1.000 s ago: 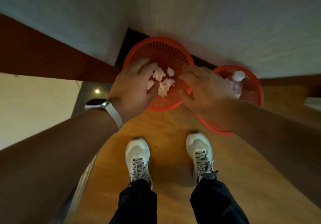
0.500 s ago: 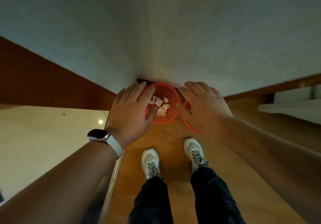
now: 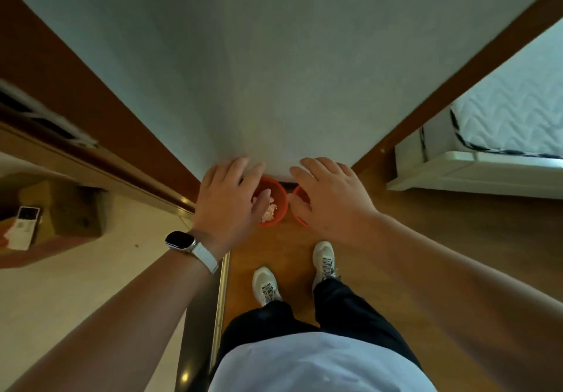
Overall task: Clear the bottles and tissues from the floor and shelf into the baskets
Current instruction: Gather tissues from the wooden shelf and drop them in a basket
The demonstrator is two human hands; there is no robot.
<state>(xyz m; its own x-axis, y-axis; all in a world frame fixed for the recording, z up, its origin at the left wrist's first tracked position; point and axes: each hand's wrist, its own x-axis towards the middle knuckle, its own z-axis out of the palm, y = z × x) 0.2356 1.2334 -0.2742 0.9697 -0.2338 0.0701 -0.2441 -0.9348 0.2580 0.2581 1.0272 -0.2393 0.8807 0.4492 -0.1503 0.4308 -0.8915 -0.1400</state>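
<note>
A pale textured wall [image 3: 274, 72] with dark brown wooden trim rises straight ahead, above a cream tiled floor [image 3: 91, 285] on the left and a warm wooden floor [image 3: 426, 233] on the right. Far left, a brown cardboard box [image 3: 61, 206] sits on the tiles.

The left hand [image 3: 227, 206], with a dark-faced watch on a white strap [image 3: 179, 241] at its wrist, hangs well above the floor with fingers straight and spread, holding nothing. Below it, at the foot of the wall, stands a round orange plastic mesh basket [image 3: 281, 200] with crumpled white tissues [image 3: 268, 215] lying inside.

Just beside it is a 2nd round orange mesh basket [image 3: 300, 196], mostly hidden behind the right hand [image 3: 333, 200], so its contents cannot be told. That hand is likewise flat, spread and empty. Far right is a white quilted mattress [image 3: 518, 108] on a pale base.

No loose bottle or tissue shows on the visible floor, and no shelf can be made out. The tissue part looks done; with both hands empty, the task seems at or near its end, though the bottles cannot be confirmed.
</note>
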